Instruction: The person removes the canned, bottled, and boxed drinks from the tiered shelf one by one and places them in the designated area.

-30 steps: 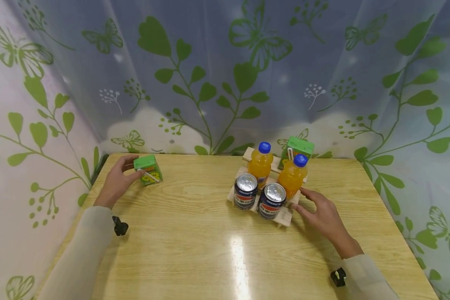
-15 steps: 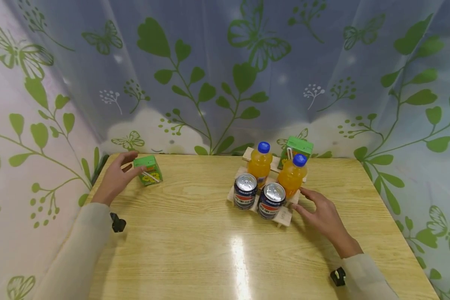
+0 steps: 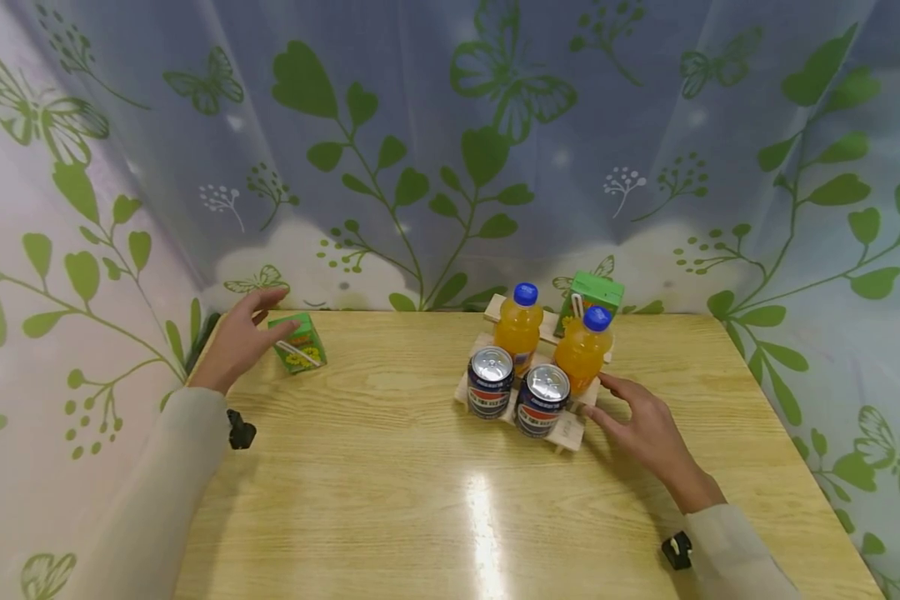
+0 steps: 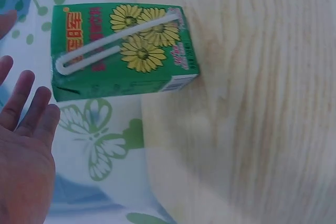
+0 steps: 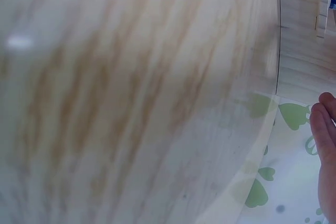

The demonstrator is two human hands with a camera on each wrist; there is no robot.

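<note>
At the table's back left stands a green drink carton (image 3: 297, 343) with yellow flowers and a white straw on its front. My left hand (image 3: 242, 337) is beside it, fingers spread and raised, the thumb overlapping its top in the head view. The left wrist view shows a gap between the fingertips (image 4: 51, 114) and the carton. My right hand (image 3: 648, 433) holds the right edge of a stepped wooden rack (image 3: 568, 432), thumb in front and fingers partly hidden behind. Two dark blue cans (image 3: 543, 402) stand on its front step, with two orange drink bottles (image 3: 583, 354) behind them.
A second green carton (image 3: 598, 292) stands on the rack's back step, partly behind a bottle. A leaf-patterned curtain (image 3: 390, 208) hangs along the back and sides of the wooden table (image 3: 367, 467).
The left hand has come off the carton: its fingers have lifted and its thumb has risen from the front to above the top. The carton, rack and right hand stay put.
</note>
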